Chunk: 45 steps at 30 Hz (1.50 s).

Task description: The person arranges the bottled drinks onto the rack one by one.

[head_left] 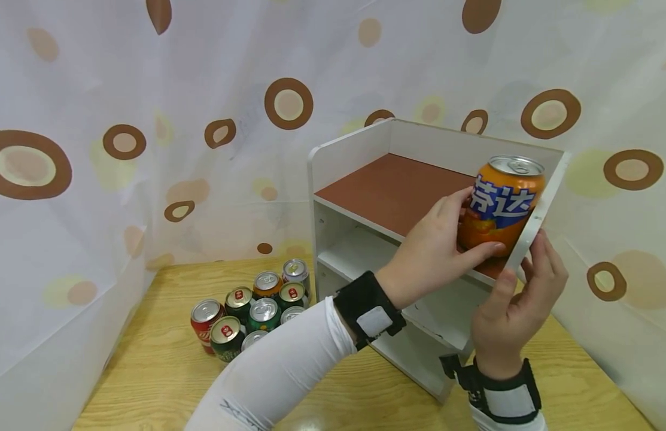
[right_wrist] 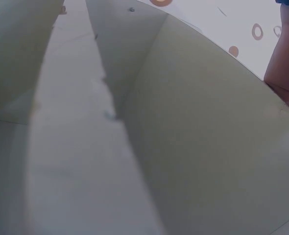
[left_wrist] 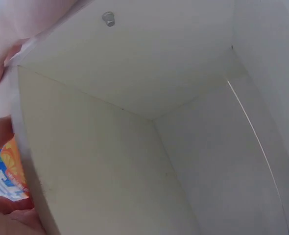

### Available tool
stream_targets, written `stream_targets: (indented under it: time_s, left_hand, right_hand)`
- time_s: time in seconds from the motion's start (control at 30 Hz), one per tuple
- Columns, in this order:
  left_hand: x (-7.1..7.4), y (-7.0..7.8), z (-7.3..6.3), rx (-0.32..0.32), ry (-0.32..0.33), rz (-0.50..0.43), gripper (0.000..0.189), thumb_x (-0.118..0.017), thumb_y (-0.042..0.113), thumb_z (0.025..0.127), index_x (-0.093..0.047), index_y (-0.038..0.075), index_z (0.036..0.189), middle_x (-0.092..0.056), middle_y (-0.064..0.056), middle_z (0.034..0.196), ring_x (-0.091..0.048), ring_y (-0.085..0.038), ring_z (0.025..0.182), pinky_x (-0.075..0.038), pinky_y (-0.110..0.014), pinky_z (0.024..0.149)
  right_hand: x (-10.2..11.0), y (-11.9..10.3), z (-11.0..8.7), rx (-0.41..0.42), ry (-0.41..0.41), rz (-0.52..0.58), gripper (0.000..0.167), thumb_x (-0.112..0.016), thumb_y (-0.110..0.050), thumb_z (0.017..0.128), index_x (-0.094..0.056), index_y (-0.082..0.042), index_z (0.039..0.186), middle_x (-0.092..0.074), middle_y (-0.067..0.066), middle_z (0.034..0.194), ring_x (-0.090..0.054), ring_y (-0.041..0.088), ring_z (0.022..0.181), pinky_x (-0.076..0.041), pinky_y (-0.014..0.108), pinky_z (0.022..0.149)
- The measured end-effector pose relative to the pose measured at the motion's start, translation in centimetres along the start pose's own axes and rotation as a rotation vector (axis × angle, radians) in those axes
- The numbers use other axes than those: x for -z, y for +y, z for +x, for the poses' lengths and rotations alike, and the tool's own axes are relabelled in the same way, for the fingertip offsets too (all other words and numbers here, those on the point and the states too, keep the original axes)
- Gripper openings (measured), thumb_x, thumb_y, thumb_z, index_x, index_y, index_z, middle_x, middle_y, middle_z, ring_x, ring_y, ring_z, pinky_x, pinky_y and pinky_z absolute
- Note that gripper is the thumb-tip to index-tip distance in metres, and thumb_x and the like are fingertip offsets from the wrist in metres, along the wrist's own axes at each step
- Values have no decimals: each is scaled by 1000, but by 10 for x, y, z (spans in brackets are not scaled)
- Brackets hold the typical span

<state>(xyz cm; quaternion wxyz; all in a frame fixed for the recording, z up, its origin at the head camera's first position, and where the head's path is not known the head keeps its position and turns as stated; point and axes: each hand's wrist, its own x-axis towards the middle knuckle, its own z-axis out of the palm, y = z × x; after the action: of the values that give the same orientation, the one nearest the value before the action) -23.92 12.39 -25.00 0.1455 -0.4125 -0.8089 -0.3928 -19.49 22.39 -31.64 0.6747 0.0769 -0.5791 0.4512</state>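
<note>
An orange soda can (head_left: 499, 200) with a blue label stands upright at the right end of the brown top of a small white shelf unit (head_left: 376, 185). My left hand (head_left: 432, 251) holds the can, thumb across its lower front and fingers on its left side. Beside it, my right hand (head_left: 521, 305) grips the unit's raised right side panel (head_left: 534, 221), fingers on the outer face. In the left wrist view, a strip of the can (left_wrist: 11, 171) shows at the left edge. White inner panels (right_wrist: 198, 122) of the unit fill most of the right wrist view.
On the wooden table (head_left: 149, 365), several soda cans (head_left: 264, 311), red, green and orange, stand grouped left of the unit, partly behind my left forearm. Below the top are the unit's white shelves (head_left: 359, 248). A patterned cloth (head_left: 230, 72) hangs behind.
</note>
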Motion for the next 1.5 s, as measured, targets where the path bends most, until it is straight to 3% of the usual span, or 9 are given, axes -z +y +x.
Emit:
stream_targets:
  time_s: [0.27, 0.47, 0.77, 1.03, 1.23, 1.5]
  left_hand:
    - [8, -3, -11, -10, -27, -28, 83, -69, 34, 99, -22, 4, 161, -44, -11, 155, -51, -11, 134, -43, -11, 106]
    - [23, -10, -24, -67, 33, 4, 72, -69, 28, 99, -33, 3, 157, -46, -11, 154, -48, -16, 141, -42, -15, 110]
    - [56, -18, -47, -133, 129, 34, 55, -70, 21, 98, -48, 2, 144, -54, -12, 143, -52, -21, 135, -41, -22, 115]
    - [83, -31, -80, -75, 184, -3, 46, -71, 17, 97, -55, 5, 138, -59, -10, 133, -57, -23, 126, -47, -33, 109]
    - [84, -42, -107, -32, 193, -2, 38, -71, 19, 96, -61, 7, 131, -62, -5, 129, -57, -17, 124, -49, -35, 108]
    - [87, -64, -153, 58, 204, 113, 23, -75, 17, 94, -69, 10, 114, -65, -1, 126, -64, -18, 119, -56, -38, 97]
  right_hand:
    - [-1, 0, 0, -5, 1, 8, 69, -57, -48, 103, -53, 14, 132, -55, 18, 133, -49, 26, 130, -44, 26, 107]
    - [-3, 0, -1, -7, -4, 8, 70, -56, -49, 103, -53, 14, 133, -55, 18, 134, -49, 26, 131, -43, 27, 108]
    - [-5, 1, -2, -4, 13, 22, 71, -57, -50, 102, -54, 15, 132, -55, 18, 133, -51, 28, 131, -44, 26, 108]
    - [-4, 9, -2, 3, 23, 42, 71, -59, -51, 101, -55, 13, 132, -56, 16, 135, -51, 31, 130, -46, 27, 106]
    - [0, 10, -3, -5, 24, 44, 68, -60, -48, 101, -55, 13, 131, -56, 16, 135, -51, 31, 131, -47, 27, 106]
    - [2, 13, -4, -6, 23, 56, 65, -60, -45, 102, -56, 13, 131, -56, 15, 135, -50, 31, 131, -46, 27, 107]
